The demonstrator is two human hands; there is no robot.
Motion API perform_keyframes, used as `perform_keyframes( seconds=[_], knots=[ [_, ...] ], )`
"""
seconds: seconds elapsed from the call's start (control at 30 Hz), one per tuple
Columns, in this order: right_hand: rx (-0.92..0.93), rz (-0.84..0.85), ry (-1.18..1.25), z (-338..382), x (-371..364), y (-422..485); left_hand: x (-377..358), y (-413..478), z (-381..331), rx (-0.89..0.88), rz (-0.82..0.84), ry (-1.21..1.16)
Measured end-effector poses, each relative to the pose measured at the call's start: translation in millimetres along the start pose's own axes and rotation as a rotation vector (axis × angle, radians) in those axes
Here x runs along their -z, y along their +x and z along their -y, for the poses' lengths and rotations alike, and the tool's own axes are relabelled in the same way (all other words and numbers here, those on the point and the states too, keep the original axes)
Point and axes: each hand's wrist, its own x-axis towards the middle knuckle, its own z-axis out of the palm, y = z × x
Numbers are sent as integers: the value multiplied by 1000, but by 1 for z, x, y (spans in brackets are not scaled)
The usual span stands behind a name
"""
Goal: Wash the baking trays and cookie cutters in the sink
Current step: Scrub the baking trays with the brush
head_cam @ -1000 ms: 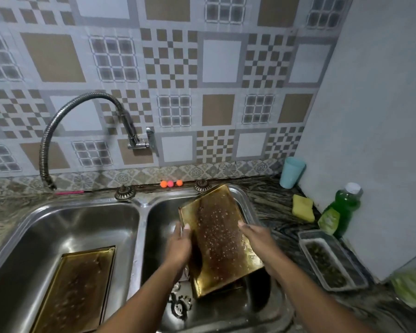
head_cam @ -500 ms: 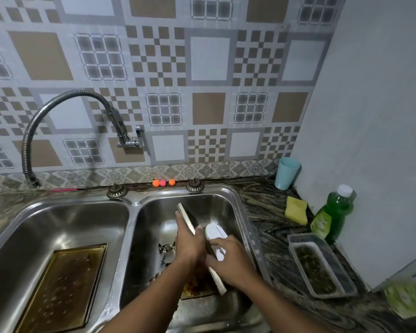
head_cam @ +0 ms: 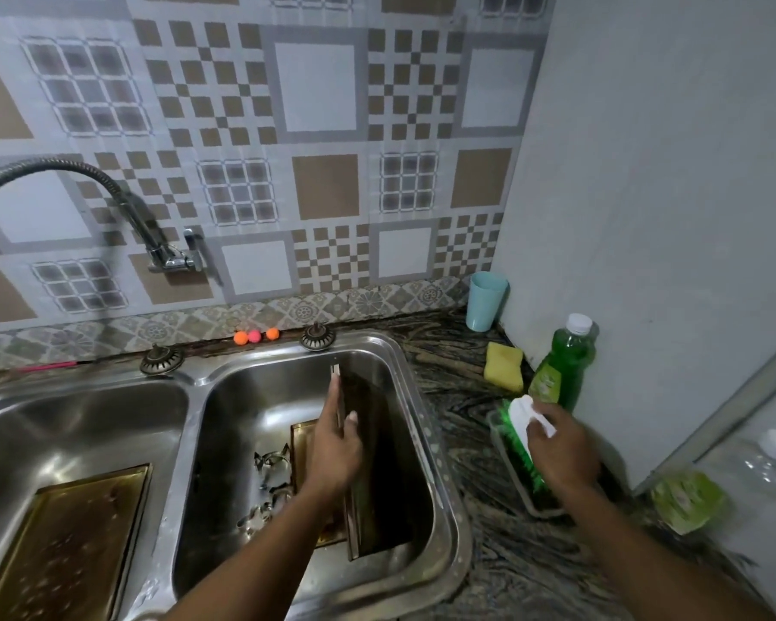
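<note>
My left hand [head_cam: 334, 445] grips the upper edge of a dark baking tray [head_cam: 379, 468] that stands on its side in the right basin of the steel sink [head_cam: 449, 508]. Another tray [head_cam: 303, 441] lies flat beneath it, with metal cookie cutters [head_cam: 267, 468] beside it on the basin floor. A further tray [head_cam: 70, 544] lies wet in the left basin. My right hand [head_cam: 561, 445] holds a white-handled brush with green bristles [head_cam: 518, 434] over a clear plastic container [head_cam: 518, 486] on the counter.
A green bottle of dish soap [head_cam: 565, 365], a yellow sponge [head_cam: 505, 365] and a blue cup [head_cam: 487, 300] stand at the back right by the wall. The flexible faucet [head_cam: 122, 203] arches over the left basin. A green scouring pad [head_cam: 686, 499] lies at the right.
The tray has turned from facing me to standing edge-on. My right hand has left the tray and carried the brush right, over the container on the counter.
</note>
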Motion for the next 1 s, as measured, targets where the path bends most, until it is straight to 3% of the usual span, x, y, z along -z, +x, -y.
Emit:
perform_keyframes(
  seconds=[0.27,0.63,0.7,0.8,0.9,1.0],
  knots=[
    [31,-166,-19,-2,-4,-19,2,4,10,16,7,-21],
    [28,-58,-157,-13,-12,-25,2,0,14,30,35,12],
    [-52,-31,-109,-9,-10,-21,6,-1,13,9,53,2],
    [-153,-120,21,8,-5,-18,19,-3,9,-39,80,-48],
    [-125,-204,184,49,-13,-27,34,-3,7,-79,65,-90],
    [-87,-115,300,106,-41,-43,50,-1,10,-93,31,-104]
  ],
)
